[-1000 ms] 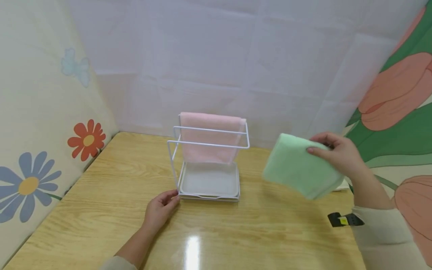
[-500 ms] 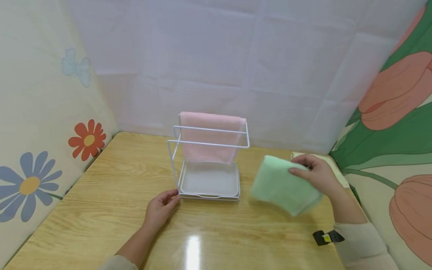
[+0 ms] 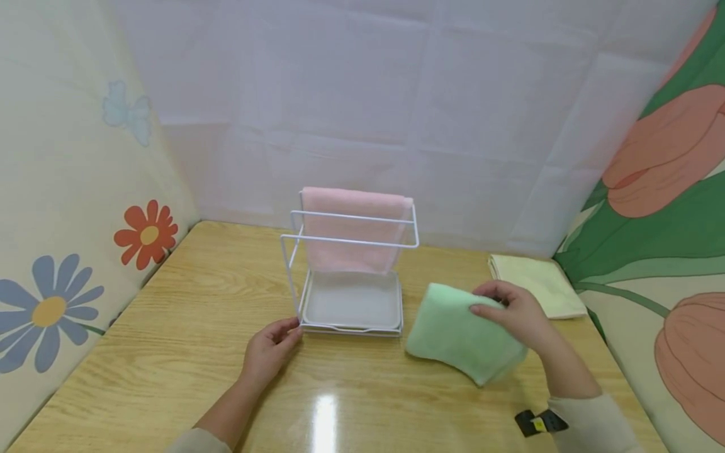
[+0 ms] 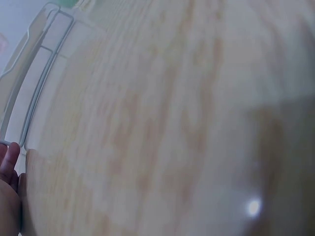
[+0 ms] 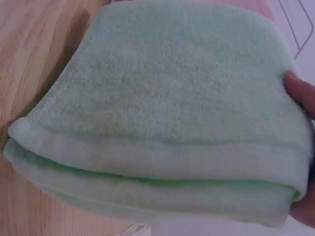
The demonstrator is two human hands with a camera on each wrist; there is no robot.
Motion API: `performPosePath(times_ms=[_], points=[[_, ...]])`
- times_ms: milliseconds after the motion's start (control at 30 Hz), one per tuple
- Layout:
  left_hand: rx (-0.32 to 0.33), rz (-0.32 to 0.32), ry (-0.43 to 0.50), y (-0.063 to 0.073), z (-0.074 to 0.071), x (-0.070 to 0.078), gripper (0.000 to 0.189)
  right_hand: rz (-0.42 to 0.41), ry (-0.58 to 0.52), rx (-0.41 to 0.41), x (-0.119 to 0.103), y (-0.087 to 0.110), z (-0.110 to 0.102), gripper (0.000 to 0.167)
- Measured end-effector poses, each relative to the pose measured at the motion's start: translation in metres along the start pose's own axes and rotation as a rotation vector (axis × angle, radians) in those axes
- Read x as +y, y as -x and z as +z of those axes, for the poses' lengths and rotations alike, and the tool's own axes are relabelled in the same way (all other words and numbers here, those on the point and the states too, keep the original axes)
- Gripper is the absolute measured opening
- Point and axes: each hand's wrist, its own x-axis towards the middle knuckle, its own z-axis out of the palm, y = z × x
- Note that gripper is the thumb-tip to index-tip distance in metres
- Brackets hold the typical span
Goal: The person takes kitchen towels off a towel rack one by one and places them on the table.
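Observation:
A white wire towel rack (image 3: 351, 241) stands on the wooden table, with a pink towel (image 3: 351, 258) draped over its rear bar. The two bars in front of it are bare, and a pale tray (image 3: 351, 299) lies in its base. My left hand (image 3: 269, 349) pinches the rack's front left corner, with the fingertips at the wire (image 4: 33, 105) in the left wrist view. To the right of the rack, my right hand (image 3: 518, 314) grips a folded green towel (image 3: 461, 330) by its upper edge. Layered hems of this towel (image 5: 162, 157) face the right wrist camera.
A folded pale yellow towel (image 3: 535, 283) lies at the table's back right corner. White cloth (image 3: 351, 94) hangs behind the table, and flower-printed panels (image 3: 51, 189) close off both sides. A dark strap (image 3: 540, 423) hangs at the right sleeve.
My right hand has brought the green towel left and lower, toward the front of the table, uncovering the yellow towel. My left hand and the rack have stayed put.

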Motion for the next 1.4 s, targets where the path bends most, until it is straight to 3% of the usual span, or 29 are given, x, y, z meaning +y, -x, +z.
performPosePath(times_ms=[300,933,1233,1400], points=[[-0.012,-0.013,0.022,0.000,-0.002,0.003,0.031,-0.013,0.024,-0.049,0.011,-0.012,0.007,0.025],[-0.001,-0.017,0.001,-0.001,0.001,0.000,0.028,0.111,0.071,-0.050,0.055,-0.057,0.013,0.033],[0.001,-0.016,-0.017,0.000,0.000,0.001,0.028,0.181,0.033,-0.078,0.081,-0.061,0.027,0.034],[0.020,0.030,0.006,0.001,0.001,-0.001,0.028,0.203,0.055,-0.088,0.094,-0.062,0.034,0.037]])
